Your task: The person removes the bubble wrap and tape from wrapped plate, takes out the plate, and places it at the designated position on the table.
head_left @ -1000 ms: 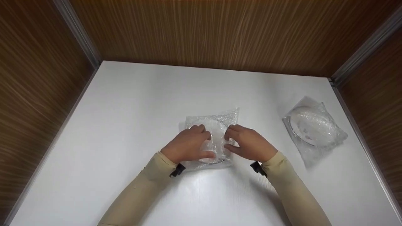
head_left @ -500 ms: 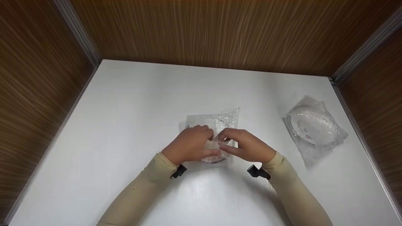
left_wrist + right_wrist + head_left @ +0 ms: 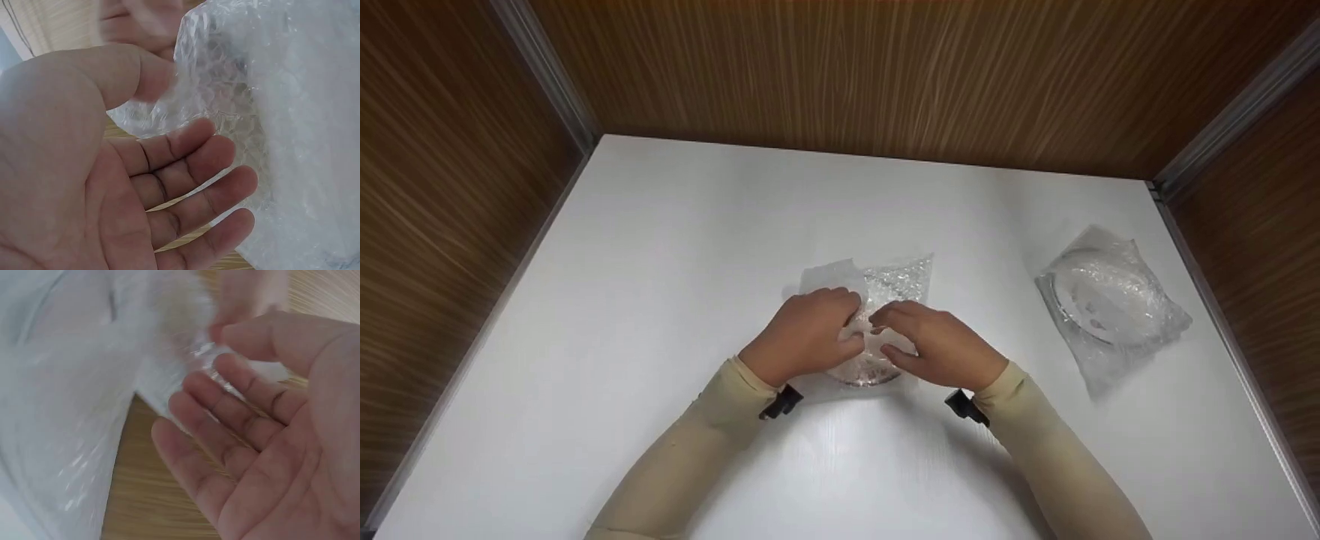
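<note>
Now both my forearms angle inward across the table (image 3: 697, 225), wrists toward each other, over the bubble-wrapped package (image 3: 896, 281) in the middle, a round rim showing at its near side. My left hand (image 3: 802, 334) is over the package's left part, back upward, fingers loosely bent, thumb held apart from them, tips right at the film. My right hand (image 3: 949, 345) mirrors it opposite, fingers relaxed and slightly curved, thumb apart; whether those tips touch the wrap, I can't tell. Well off to my right lies a second wrapped package (image 3: 1110, 296).
</note>
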`<move>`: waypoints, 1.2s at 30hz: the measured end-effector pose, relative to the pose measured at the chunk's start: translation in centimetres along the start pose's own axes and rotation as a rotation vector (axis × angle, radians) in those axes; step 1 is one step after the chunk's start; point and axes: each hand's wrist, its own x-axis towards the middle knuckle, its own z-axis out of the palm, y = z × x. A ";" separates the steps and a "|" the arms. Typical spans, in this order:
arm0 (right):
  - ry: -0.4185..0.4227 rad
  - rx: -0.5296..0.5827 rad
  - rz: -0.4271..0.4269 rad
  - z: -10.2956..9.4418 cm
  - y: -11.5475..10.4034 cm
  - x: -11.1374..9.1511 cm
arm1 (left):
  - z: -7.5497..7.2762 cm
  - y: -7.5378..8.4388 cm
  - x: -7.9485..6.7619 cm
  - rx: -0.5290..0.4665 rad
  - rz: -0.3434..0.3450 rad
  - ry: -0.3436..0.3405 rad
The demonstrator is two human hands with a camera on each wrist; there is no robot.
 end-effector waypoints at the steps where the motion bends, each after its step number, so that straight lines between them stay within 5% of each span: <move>1: -0.010 -0.067 0.014 0.2 0.1 0.1 | -0.2 -0.1 -0.1 -0.004 0.001 0.008; 4: -0.056 -0.152 0.032 0.8 0.4 0.2 | -0.9 -0.3 -0.3 -0.019 -0.005 0.036; 12: -0.143 -0.152 -0.016 1.9 0.7 0.2 | -2.5 -0.7 -0.9 -0.092 -0.141 0.117; 24: -0.161 -0.142 -0.031 2.1 0.4 0.5 | -4.0 -1.7 -1.7 -0.090 -0.194 0.279; 36: -0.148 -0.143 -0.040 2.3 0.5 0.8 | -7.2 -4.3 -3.1 -0.121 -0.345 0.328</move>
